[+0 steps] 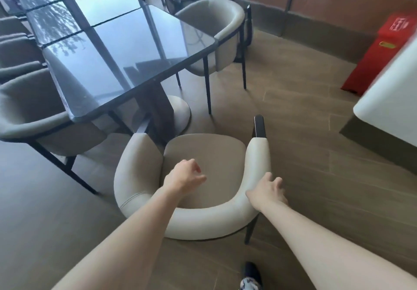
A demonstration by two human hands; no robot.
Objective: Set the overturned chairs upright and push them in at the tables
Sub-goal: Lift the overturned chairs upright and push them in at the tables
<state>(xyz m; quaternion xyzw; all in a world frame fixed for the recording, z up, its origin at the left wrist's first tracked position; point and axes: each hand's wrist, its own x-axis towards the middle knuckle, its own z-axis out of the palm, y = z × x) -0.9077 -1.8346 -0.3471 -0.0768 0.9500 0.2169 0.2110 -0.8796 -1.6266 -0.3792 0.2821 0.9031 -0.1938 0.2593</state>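
Overall, the largest item I log is the dark table (pixel 117 48), a long glossy top with a mirror-like surface reflecting window bars, running from 12 o'clock toward the centre on a pale round pedestal base (pixel 180 111). Around it stand upholstered chairs on thin black metal legs: one grey chair (pixel 33 113) at 9 o'clock, tucked under the table edge, and one beige chair (pixel 222 34) at 1 o'clock, near the table's corner. A white counter (pixel 388 95) with a rounded corner sits at 3 o'clock, and a red box (pixel 381 52) stands on the floor against the wall at 2 o'clock. The floor (pixel 304 145) is brown wood-look plank.

The task chair (pixel 203 154) is at 6 o'clock, upright on its legs, well short of the table. It is a tub shape: a padded cream backrest curving into two arms, a flat tan seat, one dark arm cap showing at its right front. Its open front points toward 12 o'clock, at the pedestal, and its front-to-back axis runs 6 to 12.

My left hand (pixel 184 179) hovers over the seat, fingers loosely curled, holding nothing. My right hand (pixel 268 190) rests on the right bend of the backrest, fingers spread and relaxed over the padding; I cannot tell whether they grip it. A dark shoe (pixel 251 276) shows at 6 o'clock.
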